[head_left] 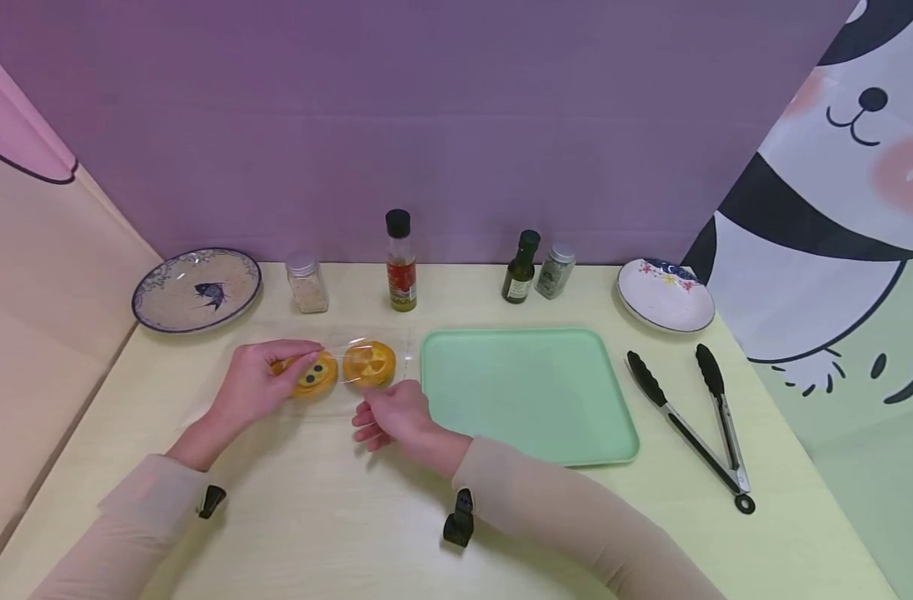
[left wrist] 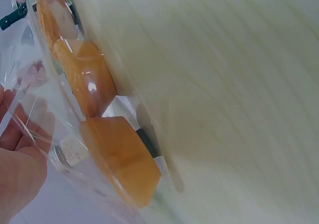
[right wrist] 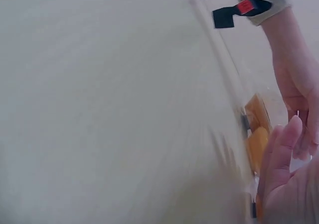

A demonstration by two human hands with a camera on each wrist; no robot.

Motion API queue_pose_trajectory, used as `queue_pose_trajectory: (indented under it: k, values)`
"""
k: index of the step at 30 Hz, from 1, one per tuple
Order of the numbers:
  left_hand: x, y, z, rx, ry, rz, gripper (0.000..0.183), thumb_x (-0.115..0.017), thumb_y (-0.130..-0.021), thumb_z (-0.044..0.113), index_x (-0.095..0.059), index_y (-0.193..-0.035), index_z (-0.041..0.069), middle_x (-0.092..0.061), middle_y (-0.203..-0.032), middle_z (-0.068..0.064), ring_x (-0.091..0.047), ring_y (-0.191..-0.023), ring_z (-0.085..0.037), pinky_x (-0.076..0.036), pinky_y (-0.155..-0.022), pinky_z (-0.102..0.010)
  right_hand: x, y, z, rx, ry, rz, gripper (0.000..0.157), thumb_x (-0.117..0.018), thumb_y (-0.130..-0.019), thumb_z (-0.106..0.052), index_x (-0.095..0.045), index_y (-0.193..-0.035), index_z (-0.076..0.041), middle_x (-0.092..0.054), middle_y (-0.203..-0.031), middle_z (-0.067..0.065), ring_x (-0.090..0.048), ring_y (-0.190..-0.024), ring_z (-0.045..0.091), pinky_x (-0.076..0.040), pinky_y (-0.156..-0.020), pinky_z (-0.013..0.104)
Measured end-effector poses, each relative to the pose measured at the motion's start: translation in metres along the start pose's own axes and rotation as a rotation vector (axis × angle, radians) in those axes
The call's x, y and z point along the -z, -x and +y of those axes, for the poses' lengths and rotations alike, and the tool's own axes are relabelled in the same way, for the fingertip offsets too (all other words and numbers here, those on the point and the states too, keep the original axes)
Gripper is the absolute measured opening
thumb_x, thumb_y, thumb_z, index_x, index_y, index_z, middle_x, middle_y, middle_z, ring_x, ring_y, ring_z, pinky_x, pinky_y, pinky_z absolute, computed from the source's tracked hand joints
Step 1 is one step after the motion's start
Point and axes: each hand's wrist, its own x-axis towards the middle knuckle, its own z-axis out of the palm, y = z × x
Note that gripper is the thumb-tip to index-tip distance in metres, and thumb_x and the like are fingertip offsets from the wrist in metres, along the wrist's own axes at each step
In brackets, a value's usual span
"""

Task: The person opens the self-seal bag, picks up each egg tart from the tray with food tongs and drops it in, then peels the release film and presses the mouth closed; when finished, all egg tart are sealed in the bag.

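A clear plastic bag [head_left: 339, 340] with round golden pastries inside lies left of the green tray. One pastry [head_left: 317, 375] has dark spots on top; another pastry [head_left: 370, 364] beside it shows a paler pattern. Three pastries [left wrist: 122, 159] show through the film in the left wrist view. My left hand [head_left: 265, 379] pinches the bag's film over the left pastries, partly covering them. Thumb and forefinger of my right hand [head_left: 400, 412] pinch the film at its near side, below the right pastry, while the other fingers curl loosely.
A green tray [head_left: 527, 392] is right of the bag, with open tongs [head_left: 696, 433] beyond it. Along the back stand a patterned plate [head_left: 175, 287], a shaker jar [head_left: 306, 283], an oil bottle [head_left: 401, 262], a dark bottle [head_left: 521, 268], a herb jar [head_left: 556, 271] and a small dish [head_left: 662, 300].
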Motion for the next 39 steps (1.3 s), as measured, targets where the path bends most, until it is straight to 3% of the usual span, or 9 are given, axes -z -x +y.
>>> queue_pose_trajectory:
  k: [4, 8, 14, 20, 22, 24, 26, 32, 39]
  values:
    - [-0.002, 0.0, 0.0, 0.008, -0.023, -0.016, 0.014, -0.07, -0.083, 0.006, -0.075, -0.096, 0.007, -0.073, -0.095, -0.004, -0.068, -0.091, -0.024, -0.053, -0.077, -0.023, 0.002, 0.004, 0.004, 0.003, -0.03, 0.009, 0.024, -0.055, -0.091, -0.016, -0.068, -0.076, -0.002, -0.068, -0.067, 0.007, -0.065, -0.052, 0.016, -0.051, -0.041, 0.028]
    - [-0.002, -0.002, 0.0, -0.01, -0.05, -0.053, 0.014, -0.07, -0.082, 0.006, -0.074, -0.096, 0.006, -0.073, -0.095, -0.007, -0.068, -0.09, -0.025, -0.055, -0.074, -0.041, 0.002, 0.011, 0.008, 0.015, -0.082, 0.006, 0.021, -0.056, -0.089, -0.016, -0.069, -0.083, -0.001, -0.069, -0.07, 0.009, -0.066, -0.053, 0.018, -0.053, -0.044, 0.031]
    - [0.001, -0.004, 0.002, 0.017, -0.097, -0.123, 0.015, -0.069, -0.084, 0.011, -0.074, -0.097, 0.009, -0.072, -0.097, -0.008, -0.066, -0.096, -0.029, -0.052, -0.079, -0.047, -0.002, 0.018, 0.016, 0.018, -0.274, -0.012, 0.019, -0.062, -0.086, -0.014, -0.068, -0.094, 0.002, -0.071, -0.083, 0.017, -0.07, -0.062, 0.023, -0.056, -0.051, 0.035]
    - [0.003, -0.013, 0.004, -0.01, -0.111, -0.246, 0.018, -0.07, -0.083, 0.013, -0.073, -0.1, 0.007, -0.072, -0.099, -0.01, -0.065, -0.099, -0.031, -0.05, -0.084, -0.05, -0.004, 0.019, 0.026, 0.031, -0.384, -0.003, 0.016, -0.065, -0.082, -0.007, -0.069, -0.09, 0.006, -0.07, -0.075, 0.018, -0.069, -0.061, 0.022, -0.057, -0.054, 0.036]
    - [0.004, -0.021, 0.007, -0.016, -0.133, -0.295, 0.018, -0.07, -0.084, 0.015, -0.073, -0.1, 0.007, -0.072, -0.099, -0.009, -0.065, -0.098, -0.029, -0.051, -0.084, -0.048, -0.003, 0.02, 0.029, 0.021, -0.403, -0.001, 0.016, -0.064, -0.081, -0.006, -0.068, -0.09, 0.007, -0.069, -0.072, 0.016, -0.069, -0.06, 0.021, -0.057, -0.054, 0.036]
    - [0.004, -0.031, 0.011, 0.023, -0.153, -0.359, 0.021, -0.069, -0.085, 0.019, -0.073, -0.102, 0.008, -0.072, -0.1, -0.008, -0.065, -0.086, -0.028, -0.051, -0.076, -0.045, -0.002, 0.021, 0.031, 0.015, -0.413, -0.001, 0.016, -0.064, -0.082, -0.007, -0.068, -0.09, 0.007, -0.069, -0.072, 0.015, -0.069, -0.06, 0.02, -0.057, -0.055, 0.036]
    - [0.004, -0.042, 0.016, 0.052, -0.185, -0.426, 0.025, -0.067, -0.086, 0.023, -0.071, -0.106, 0.008, -0.071, -0.104, -0.01, -0.064, -0.087, -0.029, -0.051, -0.075, -0.044, -0.002, 0.023, 0.033, 0.01, -0.417, -0.004, 0.016, -0.064, -0.083, -0.007, -0.068, -0.09, 0.006, -0.069, -0.073, 0.015, -0.069, -0.06, 0.019, -0.057, -0.055, 0.036]
    - [-0.006, -0.084, 0.026, 0.126, -0.223, -0.619, 0.036, -0.063, -0.09, 0.026, -0.065, -0.117, 0.002, -0.064, -0.117, -0.018, -0.058, -0.109, -0.036, -0.048, -0.091, -0.051, -0.002, 0.025, 0.036, 0.032, -0.385, -0.007, 0.016, -0.064, -0.086, -0.009, -0.067, -0.089, 0.005, -0.068, -0.072, 0.014, -0.068, -0.059, 0.019, -0.057, -0.056, 0.036]
    - [-0.03, -0.118, 0.021, 0.157, -0.265, -0.641, 0.032, -0.063, -0.089, 0.02, -0.065, -0.116, 0.003, -0.064, -0.117, -0.016, -0.055, -0.11, -0.035, -0.043, -0.096, -0.051, -0.009, 0.025, 0.042, 0.065, -0.32, 0.041, 0.012, -0.064, -0.085, -0.007, -0.068, -0.084, 0.004, -0.067, -0.067, 0.012, -0.067, -0.056, 0.019, -0.057, -0.055, 0.033]
